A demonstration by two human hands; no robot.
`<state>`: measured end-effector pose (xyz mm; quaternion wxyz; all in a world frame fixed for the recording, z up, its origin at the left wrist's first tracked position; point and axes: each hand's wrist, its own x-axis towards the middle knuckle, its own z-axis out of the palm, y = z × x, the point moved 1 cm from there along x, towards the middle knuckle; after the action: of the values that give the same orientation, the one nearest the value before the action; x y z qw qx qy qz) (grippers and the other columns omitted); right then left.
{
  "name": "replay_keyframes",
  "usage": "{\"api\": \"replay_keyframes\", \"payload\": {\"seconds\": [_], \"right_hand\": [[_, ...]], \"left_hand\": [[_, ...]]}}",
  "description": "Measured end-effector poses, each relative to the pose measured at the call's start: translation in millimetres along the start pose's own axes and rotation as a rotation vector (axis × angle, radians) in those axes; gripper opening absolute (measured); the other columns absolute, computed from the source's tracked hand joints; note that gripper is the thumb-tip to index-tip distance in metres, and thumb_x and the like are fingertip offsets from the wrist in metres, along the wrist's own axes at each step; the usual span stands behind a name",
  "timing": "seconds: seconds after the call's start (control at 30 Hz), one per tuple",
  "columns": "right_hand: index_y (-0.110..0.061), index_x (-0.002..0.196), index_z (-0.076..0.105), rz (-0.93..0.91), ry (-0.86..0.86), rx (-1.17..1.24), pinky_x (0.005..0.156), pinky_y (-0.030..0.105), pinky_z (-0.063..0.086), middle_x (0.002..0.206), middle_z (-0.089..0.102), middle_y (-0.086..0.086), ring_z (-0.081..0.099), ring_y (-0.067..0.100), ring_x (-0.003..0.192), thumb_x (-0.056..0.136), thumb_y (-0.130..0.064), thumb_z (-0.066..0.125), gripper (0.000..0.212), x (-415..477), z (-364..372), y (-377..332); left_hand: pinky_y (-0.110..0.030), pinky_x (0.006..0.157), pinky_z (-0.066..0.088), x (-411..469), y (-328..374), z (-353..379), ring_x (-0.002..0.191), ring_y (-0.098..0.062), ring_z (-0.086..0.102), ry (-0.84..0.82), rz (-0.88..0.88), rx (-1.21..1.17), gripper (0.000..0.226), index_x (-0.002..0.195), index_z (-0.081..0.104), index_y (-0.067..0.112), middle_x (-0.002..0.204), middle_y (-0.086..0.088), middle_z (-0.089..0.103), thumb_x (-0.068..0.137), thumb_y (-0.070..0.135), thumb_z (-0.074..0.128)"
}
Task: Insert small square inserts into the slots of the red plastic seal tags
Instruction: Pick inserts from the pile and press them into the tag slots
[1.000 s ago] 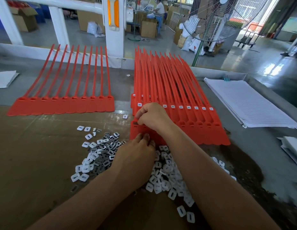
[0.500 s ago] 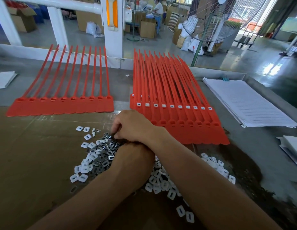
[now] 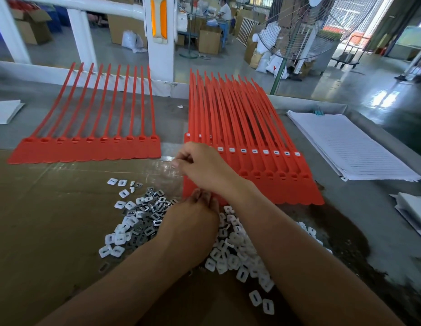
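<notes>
Fingers (image 3: 181, 160) are needing only a light pinch by the edges, for each insert is looking small, stiff, light and slippery. Inserts (image 3: 143, 222) are lying heaped on the table (image 3: 369, 196) before the tags (image 3: 263, 128). Right hand (image 3: 204, 167) fingers are pinching together at the tags' left edge, seemingly on one insert; left hand (image 3: 193, 220) is curling into the inserts, hold hidden.

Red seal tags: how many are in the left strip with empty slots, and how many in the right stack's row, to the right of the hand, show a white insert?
Left strip, empty slots: 10
Right stack row, white insert showing: 8
Total: 18 tags
</notes>
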<state>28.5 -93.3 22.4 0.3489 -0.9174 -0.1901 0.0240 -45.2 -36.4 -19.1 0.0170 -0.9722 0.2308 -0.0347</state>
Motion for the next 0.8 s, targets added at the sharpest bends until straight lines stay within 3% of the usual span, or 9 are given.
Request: {"api": "replay_keyframes", "payload": {"seconds": [0.13,0.2,0.37,0.47,0.57,0.7,0.8], "right_hand": [[-0.008,0.082,0.062,0.067,0.061,0.045,0.075,0.03,0.047,0.076,0.063,0.0,0.061,0.018,0.079,0.082,-0.008,0.06,0.003,-4,-17,12],[-0.017,0.075,0.059,0.115,0.106,0.079,0.07,0.026,0.047,0.069,0.058,-0.007,0.058,0.013,0.071,0.078,-0.001,0.06,0.016,-5,-23,21],[-0.019,0.068,0.059,0.213,0.134,0.144,0.062,0.022,0.055,0.067,0.066,0.003,0.065,0.015,0.066,0.082,-0.004,0.062,0.021,-9,-28,38],[-0.021,0.066,0.059,0.212,0.144,0.094,0.068,0.028,0.053,0.065,0.064,-0.001,0.063,0.012,0.067,0.084,-0.012,0.064,0.021,-12,-26,45],[-0.016,0.071,0.062,0.209,0.161,0.043,0.063,0.021,0.047,0.062,0.06,-0.007,0.058,0.005,0.062,0.086,-0.022,0.063,0.016,-11,-24,47],[-0.016,0.068,0.061,0.237,0.1,0.111,0.066,0.024,0.052,0.063,0.061,-0.003,0.059,0.007,0.062,0.086,-0.006,0.059,0.021,-11,-27,48],[-0.018,0.07,0.059,0.257,0.088,0.167,0.058,0.015,0.052,0.065,0.062,-0.002,0.061,0.007,0.061,0.085,-0.002,0.061,0.022,-13,-29,47]], "left_hand": [[-0.037,0.111,0.019,6,-1,1,0.14,-0.027,0.013,-0.061,0.004,-0.015,0.052,0.144,0.012,0.008,0.152,-0.014,0.01,0.095,0.015,0.024],[-0.037,0.112,0.015,5,-2,1,0.141,-0.026,0.009,-0.069,0.01,-0.021,0.052,0.145,0.01,0.009,0.153,-0.013,0.007,0.095,0.016,0.024],[-0.036,0.112,0.015,0,-1,-1,0.141,-0.024,0.008,-0.066,-0.001,-0.05,0.052,0.145,0.01,0.011,0.153,-0.011,0.006,0.095,0.017,0.025],[-0.036,0.112,0.014,0,-1,-3,0.141,-0.024,0.007,-0.091,0.003,-0.052,0.052,0.145,0.009,0.011,0.153,-0.012,0.006,0.096,0.018,0.026],[-0.037,0.112,0.015,1,-1,-3,0.141,-0.025,0.008,-0.098,0.004,-0.049,0.052,0.145,0.01,0.01,0.153,-0.012,0.006,0.096,0.018,0.025],[-0.037,0.112,0.015,0,-2,-4,0.141,-0.025,0.007,-0.105,0.005,-0.047,0.052,0.145,0.009,0.01,0.153,-0.012,0.005,0.097,0.019,0.025],[-0.036,0.112,0.014,0,-2,-3,0.141,-0.025,0.007,-0.103,0.009,-0.044,0.052,0.145,0.009,0.01,0.153,-0.013,0.006,0.097,0.019,0.025]]}}
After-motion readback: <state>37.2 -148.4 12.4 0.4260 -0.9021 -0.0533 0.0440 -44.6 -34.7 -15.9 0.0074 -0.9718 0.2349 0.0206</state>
